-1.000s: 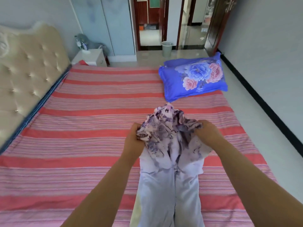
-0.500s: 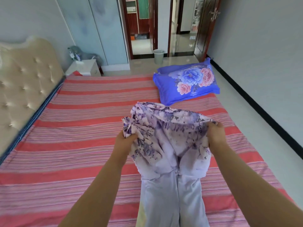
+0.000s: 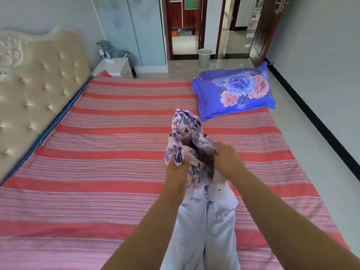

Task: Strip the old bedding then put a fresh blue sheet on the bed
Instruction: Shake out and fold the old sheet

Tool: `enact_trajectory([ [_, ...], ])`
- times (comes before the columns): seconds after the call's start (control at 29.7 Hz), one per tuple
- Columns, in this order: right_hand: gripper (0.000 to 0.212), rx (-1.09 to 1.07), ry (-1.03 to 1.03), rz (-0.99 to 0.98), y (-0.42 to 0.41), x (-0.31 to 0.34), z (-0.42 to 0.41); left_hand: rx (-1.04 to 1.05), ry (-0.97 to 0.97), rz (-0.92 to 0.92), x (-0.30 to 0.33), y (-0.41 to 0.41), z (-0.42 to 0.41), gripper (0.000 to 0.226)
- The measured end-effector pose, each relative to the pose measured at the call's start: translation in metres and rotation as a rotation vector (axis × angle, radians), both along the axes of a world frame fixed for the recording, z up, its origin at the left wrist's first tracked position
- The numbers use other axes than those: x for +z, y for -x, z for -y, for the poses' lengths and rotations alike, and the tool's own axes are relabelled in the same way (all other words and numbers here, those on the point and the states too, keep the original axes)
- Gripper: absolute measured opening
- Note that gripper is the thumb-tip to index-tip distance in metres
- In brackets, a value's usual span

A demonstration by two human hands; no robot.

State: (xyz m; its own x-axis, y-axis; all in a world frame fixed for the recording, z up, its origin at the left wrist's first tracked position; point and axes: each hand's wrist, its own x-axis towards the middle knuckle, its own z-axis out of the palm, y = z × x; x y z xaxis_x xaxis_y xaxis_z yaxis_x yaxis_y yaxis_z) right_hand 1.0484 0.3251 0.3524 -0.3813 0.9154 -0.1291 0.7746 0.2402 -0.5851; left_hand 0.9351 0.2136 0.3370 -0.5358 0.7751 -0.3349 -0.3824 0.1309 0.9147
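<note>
Over striped bed (image 3: pixel 116 152), hands gripping floral cloth (image 3: pixel 187 133)

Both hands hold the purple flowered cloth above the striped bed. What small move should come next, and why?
Probably draw the two hands apart to open the bunch. The left hand and right hand grip the purple flowered cloth close together, so it hangs crumpled, its pale length trailing down between the arms. The striped bed cover below lies flat, offering room to spread it.

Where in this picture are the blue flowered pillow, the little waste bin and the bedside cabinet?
blue flowered pillow (image 3: pixel 233 94): head view, middle of its top face.
waste bin (image 3: pixel 204 59): head view, its front wall.
bedside cabinet (image 3: pixel 115 67): head view, its white top.
</note>
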Motion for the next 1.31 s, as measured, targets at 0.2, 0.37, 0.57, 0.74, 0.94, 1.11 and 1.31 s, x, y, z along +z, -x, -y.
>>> enact_trajectory([
  [0.2, 0.016, 0.118, 0.265, -0.248, -0.018, -0.017, 0.021, -0.163, -0.053, 0.141, 0.002, -0.042, 0.004, 0.036],
  [0.37, 0.021, 0.239, 0.479, -0.438, -0.062, -0.026, 0.022, -0.25, 0.111, 0.216, -0.006, -0.043, 0.0, 0.048],
  [0.57, 0.019, 0.259, 0.578, -0.333, -0.094, -0.038, 0.013, -0.077, 0.32, -0.381, -0.008, -0.064, -0.012, 0.01],
  [0.74, 0.032, 0.264, 0.376, -0.113, -0.108, -0.031, 0.001, -0.01, 0.305, -0.21, -0.009, -0.068, -0.026, 0.043],
  [0.94, 0.028, 0.369, 0.493, -0.354, -0.106, -0.025, 0.025, -0.06, 0.242, -0.027, 0.01, -0.099, -0.051, 0.01],
  [1.11, 0.016, 0.202, 0.386, -0.279, -0.107, -0.025, 0.009, -0.176, 0.121, -0.106, 0.015, -0.105, -0.052, 0.024],
  [1.31, 0.02, -0.185, 0.796, -0.85, -0.086, -0.027, -0.01, -0.167, 0.272, -0.397, -0.036, -0.139, -0.018, 0.076],
])
